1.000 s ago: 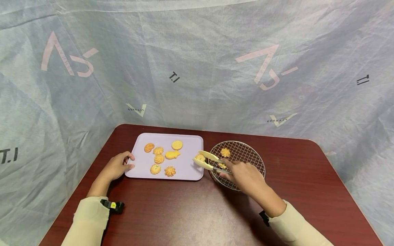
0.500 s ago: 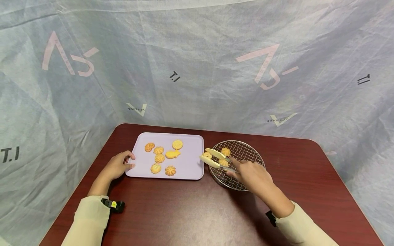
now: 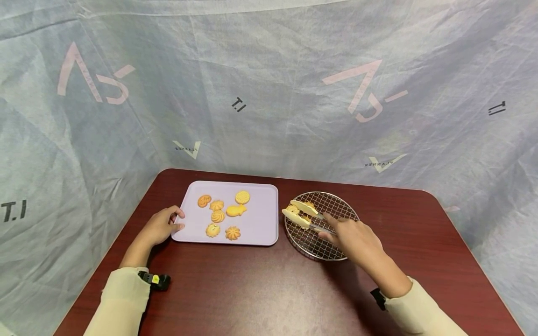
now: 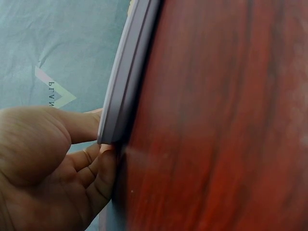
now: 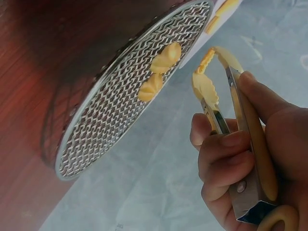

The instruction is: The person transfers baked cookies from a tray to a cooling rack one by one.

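Cookie (image 5: 206,60) pinched edge-on between the pale tips of a pair of tongs (image 5: 209,90), just above a round wire rack (image 3: 323,242) and apart from the mesh; the right hand (image 3: 356,240) works the tongs, its fingers (image 5: 226,173) and thumb curled round the handles and squeezing them part of the way together, so that a gap remains between the two arms; the cookie sits out beyond the fingers, at the far end of the tongs, touching no skin. Two other cookies (image 5: 150,87) lie touching or nearly so on the rack, close to its rim; in the head view the tongs partly hide them.

To the left of the rack, just beside it on the dark red counter (image 3: 252,289), is a pale lilac tray (image 3: 256,233) with seven cookies of different shapes, one of them like a fish (image 3: 236,211); the left hand (image 3: 159,226) pinches the tray's left edge, thumb above and fingers below the rim.

The step in hand appears to be a carry by tongs over the rack; the next move seems to call for lowering the cookie level onto bare mesh, clear of the two already there, then easing the squeeze gently, since a cookie probably crumbles under pressure.
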{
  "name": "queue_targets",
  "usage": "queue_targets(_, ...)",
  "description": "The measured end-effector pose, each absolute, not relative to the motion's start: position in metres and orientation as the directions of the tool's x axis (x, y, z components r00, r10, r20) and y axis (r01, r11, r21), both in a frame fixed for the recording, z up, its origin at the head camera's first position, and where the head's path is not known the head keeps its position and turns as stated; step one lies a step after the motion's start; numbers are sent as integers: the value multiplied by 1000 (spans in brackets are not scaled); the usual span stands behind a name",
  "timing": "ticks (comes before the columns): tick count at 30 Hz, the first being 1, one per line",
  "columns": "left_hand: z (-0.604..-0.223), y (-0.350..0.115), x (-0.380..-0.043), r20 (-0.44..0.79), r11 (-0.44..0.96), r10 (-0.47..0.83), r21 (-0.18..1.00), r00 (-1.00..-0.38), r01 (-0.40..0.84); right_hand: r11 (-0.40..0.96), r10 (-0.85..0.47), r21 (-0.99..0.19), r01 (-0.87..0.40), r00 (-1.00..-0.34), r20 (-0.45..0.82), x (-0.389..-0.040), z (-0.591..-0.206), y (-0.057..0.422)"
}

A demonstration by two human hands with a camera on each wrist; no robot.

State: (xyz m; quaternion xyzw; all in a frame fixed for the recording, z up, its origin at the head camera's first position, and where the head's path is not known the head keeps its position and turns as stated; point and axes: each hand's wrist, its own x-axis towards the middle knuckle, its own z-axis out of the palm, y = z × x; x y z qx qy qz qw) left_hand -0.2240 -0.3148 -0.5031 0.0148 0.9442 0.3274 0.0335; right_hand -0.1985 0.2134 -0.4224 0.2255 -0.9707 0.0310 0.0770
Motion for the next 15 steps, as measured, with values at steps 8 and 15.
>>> queue_targets(8,-501,-315,-223,-39,789,57,615,-998,21,918,-387,-55,-393,-917,98,-201,-422,225)
queue_targets(15,-500,-314,-223,-47,787,53,616,-997,13,926,-363,-72,-370,-927,88,-204,-419,235)
